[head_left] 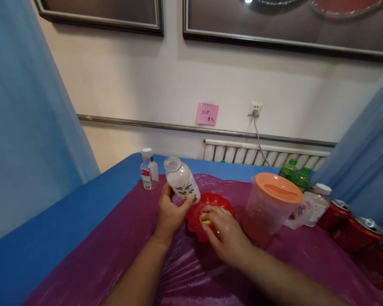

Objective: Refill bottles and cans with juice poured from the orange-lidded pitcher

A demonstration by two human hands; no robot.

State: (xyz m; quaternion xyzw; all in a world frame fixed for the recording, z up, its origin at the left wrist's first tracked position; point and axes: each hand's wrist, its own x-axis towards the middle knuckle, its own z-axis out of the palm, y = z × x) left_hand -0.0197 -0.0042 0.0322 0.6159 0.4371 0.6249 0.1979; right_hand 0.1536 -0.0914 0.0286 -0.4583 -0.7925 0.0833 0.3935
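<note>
My left hand (175, 210) is wrapped round a clear, wide-mouthed bottle (185, 182) with a green-leaf label. The bottle has no cap on and leans to the left, its mouth upward, beside a red scalloped dish (200, 231). Over that dish is my right hand (225, 229), fingers reaching down and the thumb apart from them. Between thumb and fingertips shows a round yellow patch (205, 218) in the dish; I cannot tell whether it is printed there or loose. Nothing held shows in the right hand.
A lidded pitcher (268, 208) with an orange top stands right of the dish. Behind it are green bottles (301, 178), a white-capped bottle (319, 204) and red cans (357, 233). Small bottles (148, 172) stand at left on the purple sheet (115, 238).
</note>
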